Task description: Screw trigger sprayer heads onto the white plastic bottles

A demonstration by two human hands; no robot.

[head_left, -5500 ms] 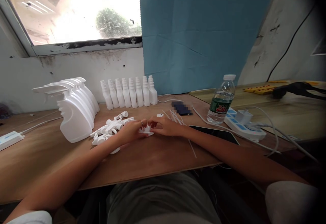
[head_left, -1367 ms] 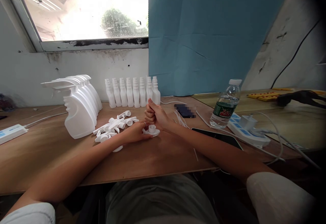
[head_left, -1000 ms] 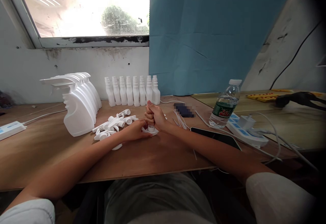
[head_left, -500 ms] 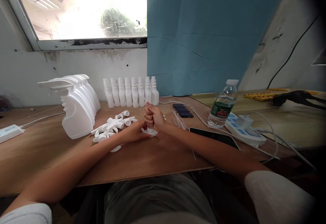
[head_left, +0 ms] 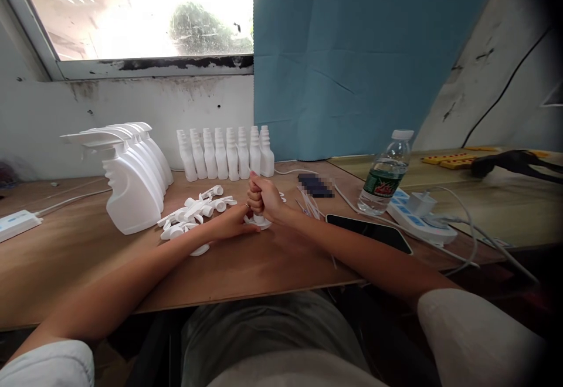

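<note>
My right hand (head_left: pixel 267 199) is closed in a fist, thumb on top, around the upper part of a small white plastic part (head_left: pixel 260 221). Only that part's round, flared base shows, resting on the table below the fist. Low beside it, my left hand (head_left: pixel 233 221) is closed on the base, its thumb lying along the near side and a ring on one finger. Left of my hands lies a loose pile of white trigger sprayer parts (head_left: pixel 190 214). A white disc-shaped piece (head_left: pixel 200 250) lies near my left forearm.
White spray bottles (head_left: pixel 132 193) with trigger heads stand at the left, and several small white bottles (head_left: pixel 220 155) line the wall. To the right are thin white tubes (head_left: pixel 311 204), a dark phone-like object (head_left: pixel 314 184), a tablet (head_left: pixel 369 233), a water bottle (head_left: pixel 382 179) and a power strip (head_left: pixel 422 226).
The whole view has shifted slightly, so things sit a little higher. Both hands keep nearly the same pose on the white part, the right fist slightly turned.
</note>
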